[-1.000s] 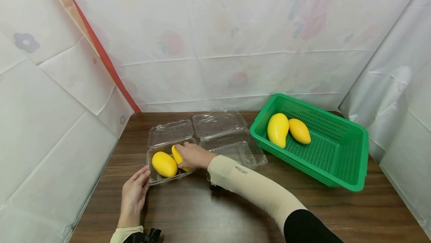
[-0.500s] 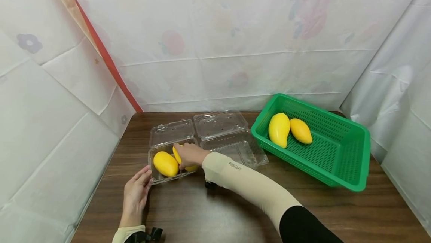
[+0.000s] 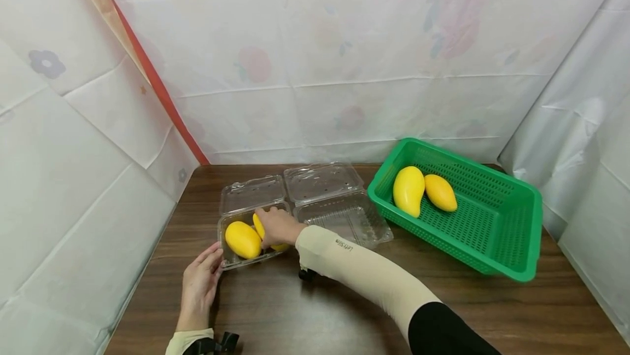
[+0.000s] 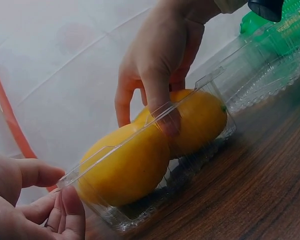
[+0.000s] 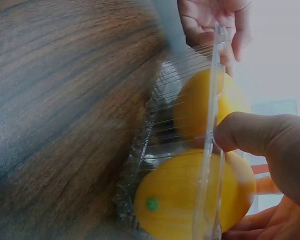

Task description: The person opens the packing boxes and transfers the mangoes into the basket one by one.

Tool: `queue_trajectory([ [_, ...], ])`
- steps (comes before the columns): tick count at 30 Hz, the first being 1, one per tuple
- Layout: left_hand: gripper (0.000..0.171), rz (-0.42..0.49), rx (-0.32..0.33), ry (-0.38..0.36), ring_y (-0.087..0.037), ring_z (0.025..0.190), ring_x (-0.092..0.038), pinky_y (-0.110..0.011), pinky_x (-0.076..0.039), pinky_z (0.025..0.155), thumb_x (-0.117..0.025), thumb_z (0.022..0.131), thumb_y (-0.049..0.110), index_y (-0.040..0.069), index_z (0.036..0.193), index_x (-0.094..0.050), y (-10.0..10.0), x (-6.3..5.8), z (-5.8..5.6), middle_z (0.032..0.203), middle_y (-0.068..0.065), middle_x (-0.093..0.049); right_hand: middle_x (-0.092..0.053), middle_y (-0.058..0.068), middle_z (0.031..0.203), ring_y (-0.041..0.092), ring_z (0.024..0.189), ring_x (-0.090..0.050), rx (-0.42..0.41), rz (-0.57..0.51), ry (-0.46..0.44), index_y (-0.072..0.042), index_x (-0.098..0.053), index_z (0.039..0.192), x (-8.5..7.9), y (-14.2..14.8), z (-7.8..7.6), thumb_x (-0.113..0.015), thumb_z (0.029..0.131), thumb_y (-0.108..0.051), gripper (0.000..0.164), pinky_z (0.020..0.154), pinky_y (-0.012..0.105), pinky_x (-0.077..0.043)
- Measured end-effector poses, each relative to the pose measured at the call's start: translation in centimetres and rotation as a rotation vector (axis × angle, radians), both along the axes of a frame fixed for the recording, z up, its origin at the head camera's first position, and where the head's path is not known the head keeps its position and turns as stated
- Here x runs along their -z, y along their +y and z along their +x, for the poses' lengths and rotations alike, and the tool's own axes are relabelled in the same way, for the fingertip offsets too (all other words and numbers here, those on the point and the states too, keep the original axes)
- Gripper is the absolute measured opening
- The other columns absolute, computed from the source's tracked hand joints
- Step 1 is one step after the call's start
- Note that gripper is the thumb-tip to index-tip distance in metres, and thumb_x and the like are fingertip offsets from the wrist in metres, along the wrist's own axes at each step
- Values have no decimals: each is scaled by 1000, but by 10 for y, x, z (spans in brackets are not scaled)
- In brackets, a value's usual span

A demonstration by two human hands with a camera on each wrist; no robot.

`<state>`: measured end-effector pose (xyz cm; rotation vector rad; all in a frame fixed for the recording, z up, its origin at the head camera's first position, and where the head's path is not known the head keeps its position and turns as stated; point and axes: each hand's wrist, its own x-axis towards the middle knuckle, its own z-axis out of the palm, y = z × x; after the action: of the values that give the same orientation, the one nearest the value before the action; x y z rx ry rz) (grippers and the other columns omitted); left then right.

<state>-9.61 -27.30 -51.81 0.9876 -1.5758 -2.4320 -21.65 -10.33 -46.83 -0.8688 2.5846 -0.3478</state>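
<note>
Two yellow mangoes lie side by side in an open clear plastic clamshell box [image 3: 251, 261]. My left hand [image 3: 199, 284] pinches the box's left front corner at the rim, with thumb and fingers on either side of it in the left wrist view. The left mango [image 3: 243, 240] is untouched by the left hand. My right hand [image 3: 279, 227] reaches down into the box and grips the right mango [image 5: 190, 192], its thumb on the near side and its fingers over the far side. Part of that mango is hidden under the hand in the head view.
A second open clamshell box [image 3: 344, 218] stands right beside the first, both lids [image 3: 322, 182] folded back. To its right, a green plastic basket [image 3: 512, 267] holds a larger mango [image 3: 408, 191] and a smaller one [image 3: 440, 192]. A white printed sheet [image 3: 315, 70] hangs behind the wooden table.
My right wrist has shifted slightly left, so the right mango's near end shows more below the hand. The left hand keeps its hold on the box rim.
</note>
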Motion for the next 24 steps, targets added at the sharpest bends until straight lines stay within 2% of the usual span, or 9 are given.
queue_trajectory([
  [7, 12, -33, -17, -9, -1, 80, -57, -13, -51, 70, -63, 95, 16, 23, 94, -73, -1, -1, -6, 97, 16, -66, -57, 7, 118, 18, 97, -57, 12, -35, 33, -18, -31, 150, -9, 4, 0, -81, 78, -35, 89, 73, 28, -51],
  [14, 16, -16, -5, -10, 0, 78, -56, -13, -50, 69, -63, 95, 15, 25, 89, -72, 1, -3, -7, 98, 16, -66, -57, 8, 119, 18, 96, -56, 53, -80, -16, -16, -26, 153, -18, 13, -3, -81, 79, -31, 93, 72, 26, -51],
  [19, 14, -9, -4, 1, 0, 77, -57, -14, -51, 69, -63, 95, 14, 23, 91, -73, 1, -3, -7, 97, 15, -66, -55, 8, 120, 16, 94, -54, 80, -113, -49, -18, -24, 153, -22, 18, -6, -82, 78, -28, 95, 69, 25, -49],
  [24, 16, 5, -1, 8, 0, 78, -57, -14, -51, 69, -63, 95, 14, 24, 88, -73, 1, -3, -7, 97, 16, -67, -55, 9, 121, 17, 93, -56, 103, -145, -56, -19, -19, 154, -29, 21, -9, -83, 77, -28, 101, 71, 27, -51],
])
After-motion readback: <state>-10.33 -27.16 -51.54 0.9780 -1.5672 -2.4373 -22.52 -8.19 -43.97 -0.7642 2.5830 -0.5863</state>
